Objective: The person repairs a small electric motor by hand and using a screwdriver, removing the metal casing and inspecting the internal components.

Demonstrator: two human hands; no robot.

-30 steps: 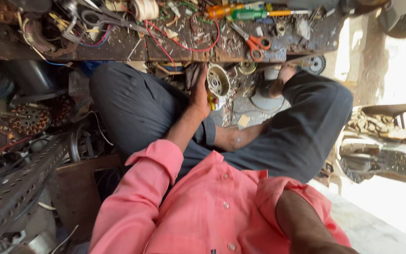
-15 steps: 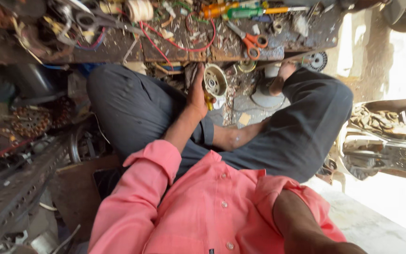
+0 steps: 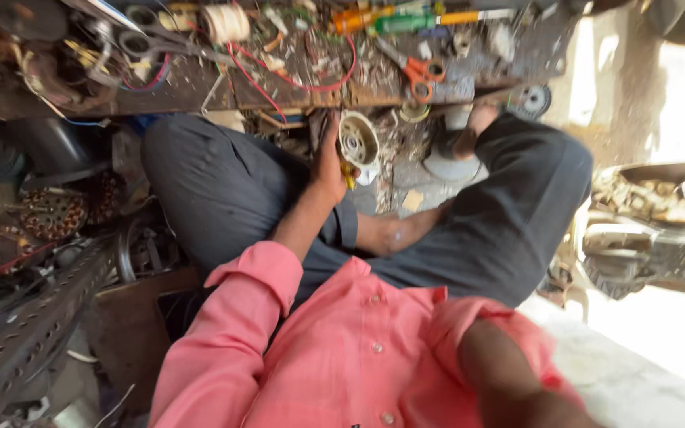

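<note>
A copper-wound stator [image 3: 51, 212] lies far left of the round cream motor housing [image 3: 358, 140]. The left hand [image 3: 328, 162], fingers curled around the housing's rim, props it upright over the lap. Orange-handled scissors [image 3: 416, 70] lie above-right. The right hand's grip cannot be told: only a blurred forearm [image 3: 509, 380] shows, below right

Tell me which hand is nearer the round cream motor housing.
Left. The left hand grips the round cream motor housing near the low bench; the right hand is out of view, only its forearm showing by the camera.
</note>
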